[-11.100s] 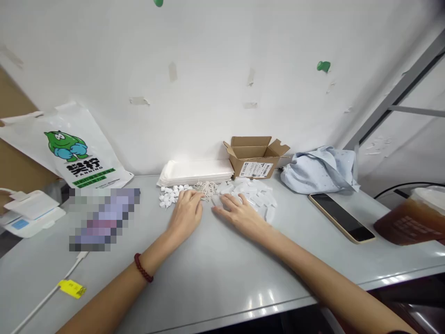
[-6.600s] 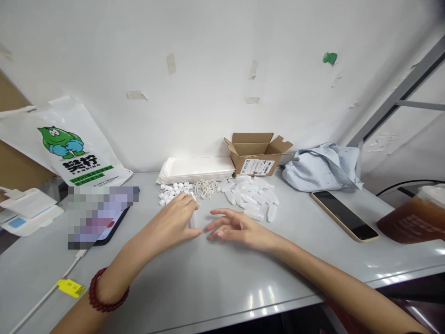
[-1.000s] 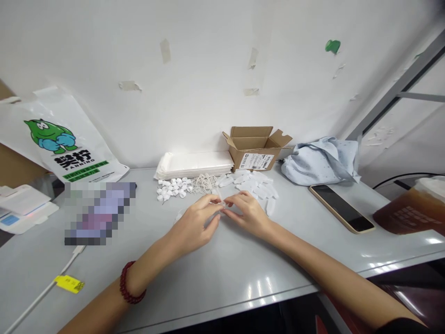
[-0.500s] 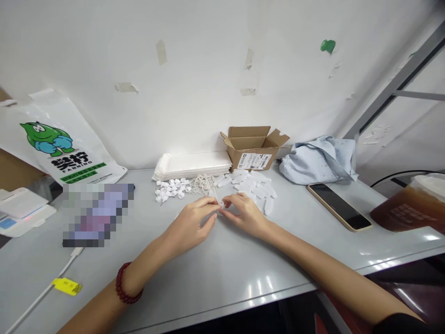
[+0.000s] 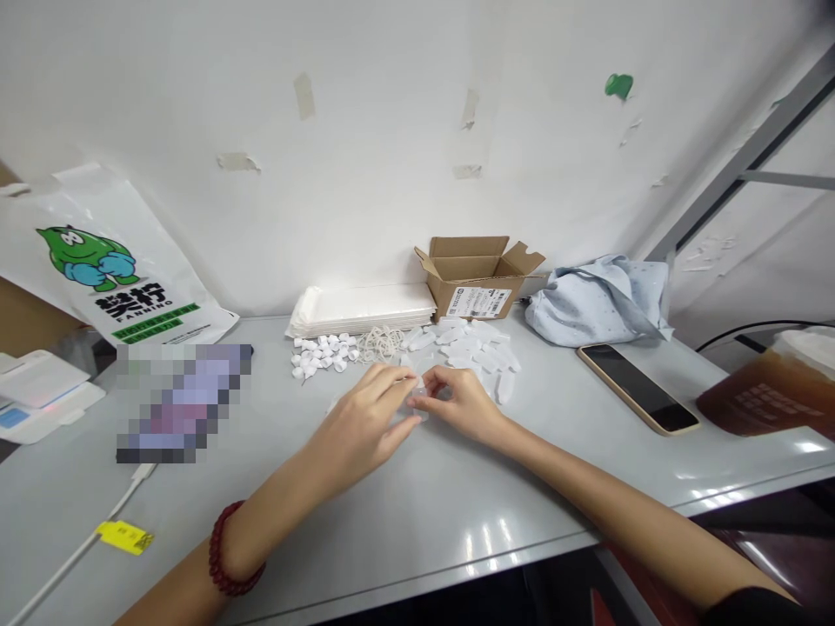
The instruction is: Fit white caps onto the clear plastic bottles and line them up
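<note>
Just in front of the piles, my hands meet over a small translucent plastic tube (image 5: 421, 410), partly covered by fingers. My left hand (image 5: 369, 417) is closed on it between thumb and fingertips; a dark red bead bracelet circles that wrist. My right hand (image 5: 463, 398) pinches the same piece from the other side. Behind them lie several white caps (image 5: 323, 354), a tangle of thin off-white cords (image 5: 380, 344), and a heap of translucent plastic tubes (image 5: 479, 346).
Flat white packets (image 5: 365, 306) are stacked by the wall beside an opened cardboard box (image 5: 473, 283). At right are light blue cloth (image 5: 597, 300), a phone (image 5: 639, 387) and a drink cup (image 5: 770, 387). A pixelated device (image 5: 186, 404) and a printed bag (image 5: 123, 261) stand left.
The plastic tube has turned: it pointed away above the fingers before and now shows lower, between the fingertips. Both hands have shifted slightly, with the left fingers higher over it.
</note>
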